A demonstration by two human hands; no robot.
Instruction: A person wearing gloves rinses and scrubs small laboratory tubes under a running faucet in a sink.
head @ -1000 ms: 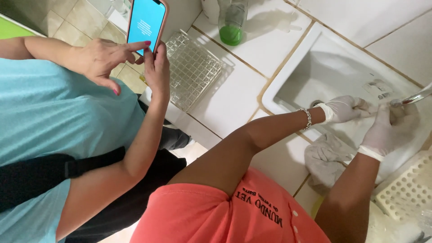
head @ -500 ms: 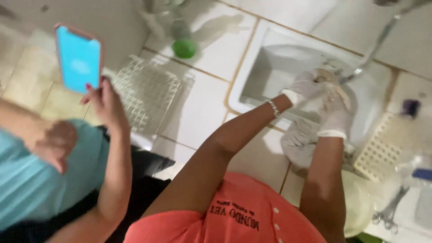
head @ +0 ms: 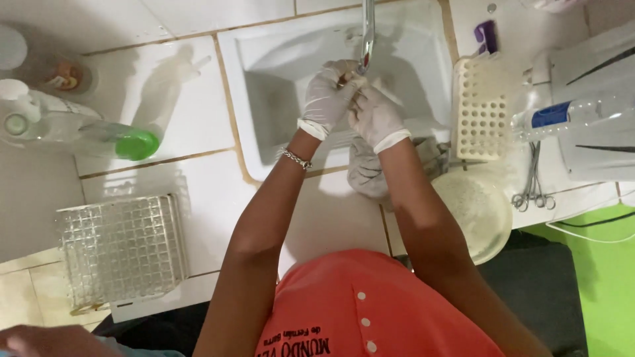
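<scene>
Gloved hands met over the white sink [head: 264, 79] beneath the faucet [head: 368, 33]: left hand [head: 329, 96] and right hand [head: 375, 118] curled around a small object [head: 344, 79], mostly hidden between the fingers.

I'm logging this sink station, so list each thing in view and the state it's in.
Left hand: gloved, under the tap, grip shut on something small.
Right hand: gloved, pressed against the left.
Tap: over the sink; flow unclear.
Cloth: crumpled on the sink's edge.
Green-capped bottle: lying on its side.
</scene>
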